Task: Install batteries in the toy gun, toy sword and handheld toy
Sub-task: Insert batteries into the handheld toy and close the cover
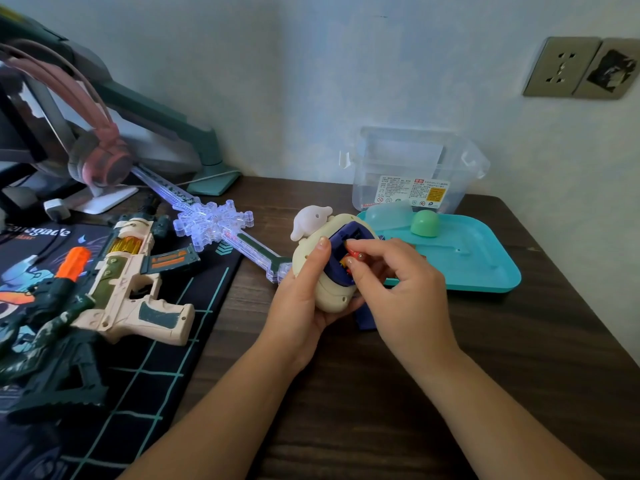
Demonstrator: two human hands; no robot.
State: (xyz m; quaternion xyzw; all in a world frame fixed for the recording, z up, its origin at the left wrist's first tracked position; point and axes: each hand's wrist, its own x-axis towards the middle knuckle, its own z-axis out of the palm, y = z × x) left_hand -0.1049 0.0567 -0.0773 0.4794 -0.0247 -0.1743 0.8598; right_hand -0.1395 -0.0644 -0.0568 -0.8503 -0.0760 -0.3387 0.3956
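The toy gun [114, 278] lies well left of the left hand [298, 306] on a dark mat [166, 368]; it looks rigid, bulky plastic, best taken by its grip. The toy sword [214, 223], clear and probably brittle, lies just beyond that hand. The handheld toy [332, 271], light and smooth-shelled, sits clamped in the left hand, battery bay open. The right hand [398, 289] pinches a small red battery [354, 253] at the bay; it is hard, slick and easily dropped. A teal tray [485, 271] and clear container [412, 168] lie behind the right hand, not obstructing.
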